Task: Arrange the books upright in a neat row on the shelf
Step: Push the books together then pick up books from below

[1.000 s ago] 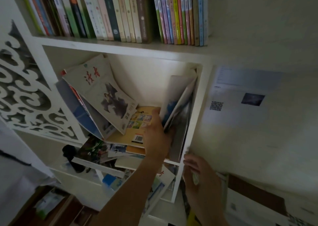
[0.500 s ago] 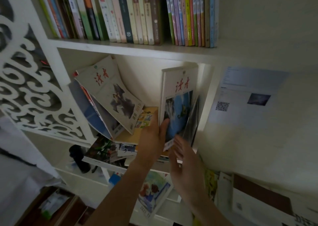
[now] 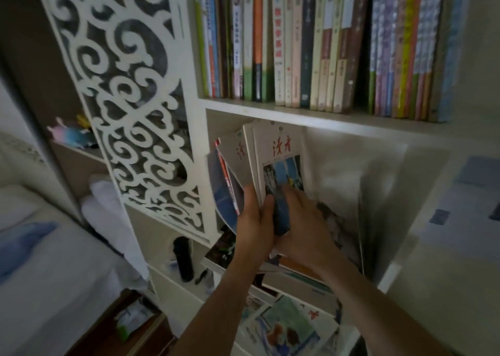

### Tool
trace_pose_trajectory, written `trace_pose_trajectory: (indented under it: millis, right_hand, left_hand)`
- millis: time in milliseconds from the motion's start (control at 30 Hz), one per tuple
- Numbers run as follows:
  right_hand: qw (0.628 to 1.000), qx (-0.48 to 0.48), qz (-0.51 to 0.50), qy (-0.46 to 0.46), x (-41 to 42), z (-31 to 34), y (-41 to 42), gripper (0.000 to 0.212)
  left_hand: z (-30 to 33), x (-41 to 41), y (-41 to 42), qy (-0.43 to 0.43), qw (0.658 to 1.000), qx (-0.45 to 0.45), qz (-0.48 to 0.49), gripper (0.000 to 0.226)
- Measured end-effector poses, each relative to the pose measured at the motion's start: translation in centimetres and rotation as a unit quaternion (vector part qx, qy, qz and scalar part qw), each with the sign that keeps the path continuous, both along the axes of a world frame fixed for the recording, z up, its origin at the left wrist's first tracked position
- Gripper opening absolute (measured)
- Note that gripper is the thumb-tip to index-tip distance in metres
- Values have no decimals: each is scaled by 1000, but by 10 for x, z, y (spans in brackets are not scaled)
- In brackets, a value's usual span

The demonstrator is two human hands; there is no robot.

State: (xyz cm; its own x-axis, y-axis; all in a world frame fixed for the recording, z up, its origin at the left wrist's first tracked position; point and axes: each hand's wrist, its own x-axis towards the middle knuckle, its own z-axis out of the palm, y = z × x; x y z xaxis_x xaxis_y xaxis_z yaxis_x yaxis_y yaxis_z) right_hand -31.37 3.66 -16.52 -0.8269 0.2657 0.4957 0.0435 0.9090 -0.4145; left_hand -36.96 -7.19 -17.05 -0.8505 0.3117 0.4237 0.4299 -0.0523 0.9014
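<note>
Head view: our left hand and right hand both clamp the magazine, upright at the shelf's left side; leaning books lie just left.

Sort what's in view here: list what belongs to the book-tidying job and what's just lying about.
Job:
- magazine with red title, held by both hands: left hand, right hand
- leaning magazines beside it
- flat pile beneath
- middle shelf

Lying about:
- upper row of upright books, already neat
- black bottle
- carved white panel
</note>
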Motion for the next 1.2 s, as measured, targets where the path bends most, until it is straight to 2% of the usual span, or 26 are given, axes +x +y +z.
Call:
trace_pose_trajectory:
  millis: [100,167,233,333,367,433,500,567,667,767,800,900,967,1033,1100,1167,1200]
  right_hand:
    - [999,21,36,-24,-20,-2,-2,73]
    - [999,17,27,-15,-29,-11,-1,59]
    - [1000,-23,15,2,-36,-22,-3,53]
    - [999,-30,9,13,-47,-34,-11,69]
    - [999,-36,6,16,-49,-35,-14,68]
    - [1000,-24,0,14,-53,-33,-17,65]
    - [1000,29,0,1,-59,-33,-20,62]
    - [999,19,31,-6,-61,-32,-18,63]
    - [991,-94,94,-4,-59,-30,-3,63]
    - [969,-178,157,-66,-46,-31,12,84]
    - [955,-220,179,-81,-41,-31,14,83]
    - [920,-353,158,-58,-30,-14,12,48]
    - [916,-385,112,-22,-29,-7,18,32]
    - [925,-371,84,-4,-30,-2,26,42]
    - [923,-375,78,-18,-31,3,29,65]
    - [905,-415,83,-39,-29,15,26,78]
    - [891,-443,91,-47,-27,21,24,78]
  left_hand:
    - [4,-10,-4,25,994,-109,9,18]
    - [-6,-13,-7,106,975,-179,79,31]
    - [-15,-11,-13,150,959,-171,167,34]
    - [-21,-16,-19,75,957,-95,265,43]
    - [-22,-20,-19,30,963,-89,254,47]
    - [-19,-28,-15,-63,981,-85,161,53]
    - [-10,-34,-10,-99,986,-84,102,69]
    - [-3,-38,-3,-83,987,-73,114,69]
    - [6,-41,12,-42,987,-61,141,56]
    - [5,-47,21,-18,982,-101,161,43]
    - [3,-49,20,-22,981,-91,171,40]
    - [5,-47,4,-55,983,-23,172,28]
    - [8,-40,-10,-68,985,11,157,30]
    - [11,-32,-25,-71,987,45,137,26]
    - [20,-20,-42,-85,987,84,104,27]
    - [30,-8,-59,-91,986,115,79,34]
    - [36,-2,-69,-99,985,126,65,36]
